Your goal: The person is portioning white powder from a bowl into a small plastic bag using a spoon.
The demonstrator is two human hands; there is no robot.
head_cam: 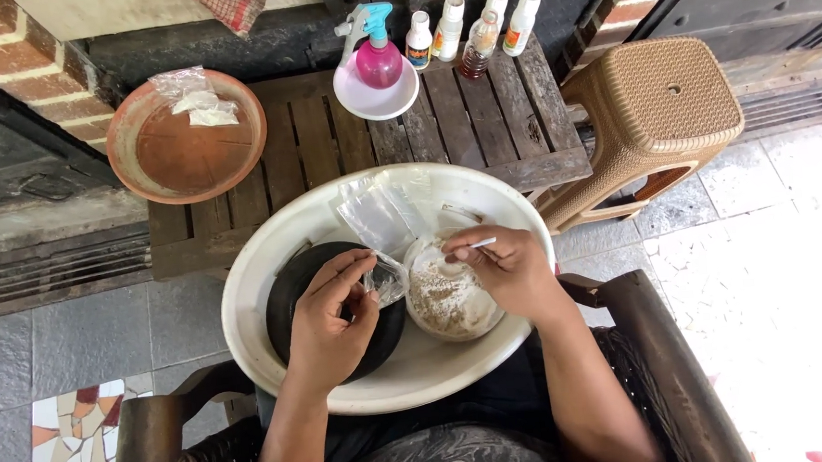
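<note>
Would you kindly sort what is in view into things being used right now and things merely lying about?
In use:
left hand pinching a small clear plastic bag
right hand holding a thin white spoon
white bowl of pale granules
black round dish
large white basin

Lying about:
pink spray bottle
four small white-capped bottles
terracotta dish
brown woven plastic stool

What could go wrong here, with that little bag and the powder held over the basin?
The small clear bag, pinched only by the left hand, looks floppy; powder from the white spoon in the right hand might miss its mouth. The white basin seems to rest on the lap, so a shift could tip the powder bowl.
</note>
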